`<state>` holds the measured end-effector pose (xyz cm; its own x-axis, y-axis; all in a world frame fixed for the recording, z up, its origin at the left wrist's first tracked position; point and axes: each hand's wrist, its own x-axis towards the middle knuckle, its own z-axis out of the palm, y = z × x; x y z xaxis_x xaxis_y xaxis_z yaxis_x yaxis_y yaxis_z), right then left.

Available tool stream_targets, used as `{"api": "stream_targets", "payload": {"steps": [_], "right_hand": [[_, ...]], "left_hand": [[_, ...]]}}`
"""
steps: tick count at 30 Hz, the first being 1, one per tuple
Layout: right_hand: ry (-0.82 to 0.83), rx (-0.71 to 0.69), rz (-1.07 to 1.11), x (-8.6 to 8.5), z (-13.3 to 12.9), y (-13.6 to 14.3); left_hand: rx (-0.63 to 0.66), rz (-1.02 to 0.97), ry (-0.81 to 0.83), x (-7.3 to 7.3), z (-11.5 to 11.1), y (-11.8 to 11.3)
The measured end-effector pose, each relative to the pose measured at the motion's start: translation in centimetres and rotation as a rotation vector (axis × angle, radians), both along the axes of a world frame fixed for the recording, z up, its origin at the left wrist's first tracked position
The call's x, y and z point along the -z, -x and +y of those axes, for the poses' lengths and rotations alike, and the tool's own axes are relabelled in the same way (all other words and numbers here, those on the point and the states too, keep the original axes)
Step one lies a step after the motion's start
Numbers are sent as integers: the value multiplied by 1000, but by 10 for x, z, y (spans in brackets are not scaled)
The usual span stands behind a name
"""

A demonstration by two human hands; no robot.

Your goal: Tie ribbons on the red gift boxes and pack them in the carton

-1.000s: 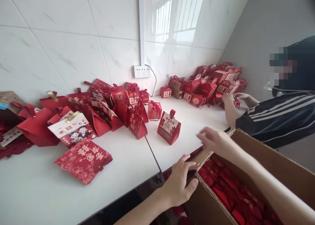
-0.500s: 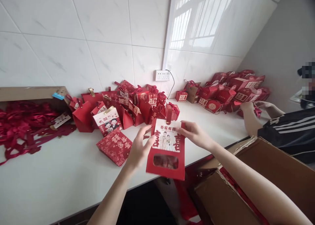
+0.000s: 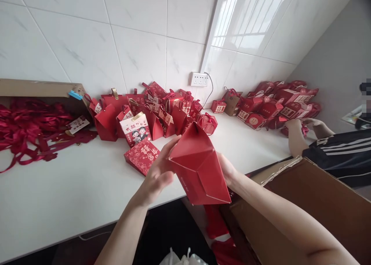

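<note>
A red paper gift box (image 3: 199,172) is held up over the counter's front edge, its folded bottom panels facing me. My left hand (image 3: 159,172) grips its left side, thumb apart and fingertips partly hidden behind it. On the right side my right hand (image 3: 227,170) holds the box, most of its fingers hidden behind the card. Just left of my left hand, a flat red patterned box (image 3: 142,155) lies on the white counter (image 3: 72,203). Behind it stands a white and red box with a printed couple (image 3: 135,129).
Several red gift bags (image 3: 106,120) stand along the tiled wall. Red ribbons (image 3: 26,122) spill from a cardboard box (image 3: 37,88) at left. More red boxes (image 3: 269,108) are piled at right beside another person's hands (image 3: 298,135). An open carton (image 3: 321,203) is at lower right.
The red box in my hands has been turned from its printed front with the window to its folded bottom. The view has shifted, so the counter items appear slightly higher and further right.
</note>
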<state>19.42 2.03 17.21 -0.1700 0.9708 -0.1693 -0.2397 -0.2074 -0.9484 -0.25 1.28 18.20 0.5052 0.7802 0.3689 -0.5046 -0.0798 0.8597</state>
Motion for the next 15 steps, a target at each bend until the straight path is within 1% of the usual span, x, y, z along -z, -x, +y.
{"api": "stream_targets", "payload": {"steps": [2, 3, 5, 11, 13, 15], "right_hand": [[132, -23, 95, 1, -3, -1], [187, -21, 136, 1, -4, -2], [243, 0, 176, 1, -5, -3], [296, 19, 240, -3, -7, -14], [285, 64, 250, -2, -7, -20], [233, 134, 230, -1, -6, -26]], "left_hand": [[-50, 28, 33, 1, -1, 0], [-54, 41, 43, 2, -1, -1], [-32, 50, 50, 3, -1, -2], [16, 12, 58, 6, 2, -7], [16, 4, 51, 7, 3, -10], [7, 6, 33, 7, 4, -12]]}}
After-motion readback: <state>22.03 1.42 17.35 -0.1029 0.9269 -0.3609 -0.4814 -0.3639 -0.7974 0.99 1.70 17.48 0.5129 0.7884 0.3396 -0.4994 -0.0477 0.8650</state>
